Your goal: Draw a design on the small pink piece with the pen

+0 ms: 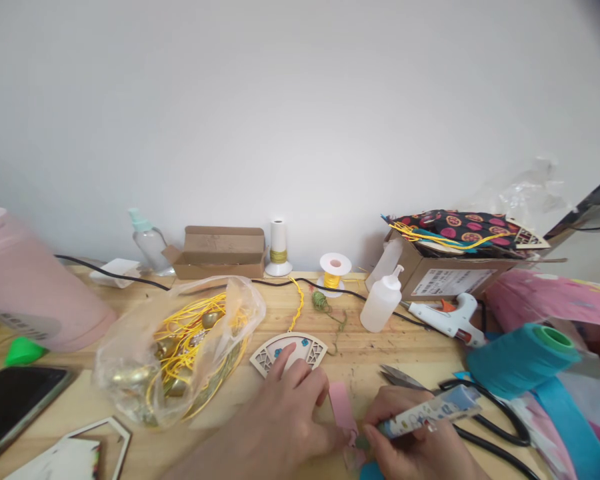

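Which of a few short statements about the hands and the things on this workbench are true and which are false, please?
1. The right hand holds a patterned pen-like tool. True.
2. The left hand grips the scissors. False: it rests by the fan-shaped wooden piece, one finger on it; the scissors lie untouched on the table.
3. The glue gun lies in front of the cardboard box on the right. True.
4. The plastic bag holds blue thread. False: it holds yellow cord and gold bells.
5. The pink strip lies between the two hands. True.
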The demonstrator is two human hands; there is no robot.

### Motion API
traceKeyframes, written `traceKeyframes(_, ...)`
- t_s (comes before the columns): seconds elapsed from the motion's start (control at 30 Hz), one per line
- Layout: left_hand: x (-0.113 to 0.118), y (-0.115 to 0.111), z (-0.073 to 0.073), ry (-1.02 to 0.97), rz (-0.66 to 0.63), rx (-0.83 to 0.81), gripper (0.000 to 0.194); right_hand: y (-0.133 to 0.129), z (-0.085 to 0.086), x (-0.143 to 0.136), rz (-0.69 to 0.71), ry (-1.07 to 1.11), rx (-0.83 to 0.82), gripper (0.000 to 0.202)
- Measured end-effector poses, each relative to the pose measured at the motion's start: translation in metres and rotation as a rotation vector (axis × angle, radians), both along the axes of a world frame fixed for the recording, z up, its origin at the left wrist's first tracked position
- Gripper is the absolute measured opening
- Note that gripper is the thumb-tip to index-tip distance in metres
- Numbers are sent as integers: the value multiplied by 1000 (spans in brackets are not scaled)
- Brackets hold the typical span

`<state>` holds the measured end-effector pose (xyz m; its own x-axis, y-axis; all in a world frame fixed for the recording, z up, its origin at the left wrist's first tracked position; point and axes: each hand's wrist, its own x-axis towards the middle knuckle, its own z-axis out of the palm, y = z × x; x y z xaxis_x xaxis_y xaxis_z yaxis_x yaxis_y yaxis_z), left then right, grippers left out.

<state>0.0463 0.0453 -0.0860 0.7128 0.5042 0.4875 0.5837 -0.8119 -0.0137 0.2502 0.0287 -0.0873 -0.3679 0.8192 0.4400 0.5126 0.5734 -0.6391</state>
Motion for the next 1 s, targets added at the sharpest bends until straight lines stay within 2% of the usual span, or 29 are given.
traceKeyframes(0.3,-1,0,-1,30,2,-23,7,1,1,0,3,-14,-52,18)
traceKeyframes(0.63,1,-1,-1,-4,16,-10,5,-2,1,-1,-55,43,-233,16)
traceKeyframes(0.8,5,2,-8,-80,31,-7,8,-1,6,-1,-134,140,-345,15)
traceKeyframes(1.0,6,1,-14,-98,40,-41,10,-2,7,-4,-137,138,-357,15)
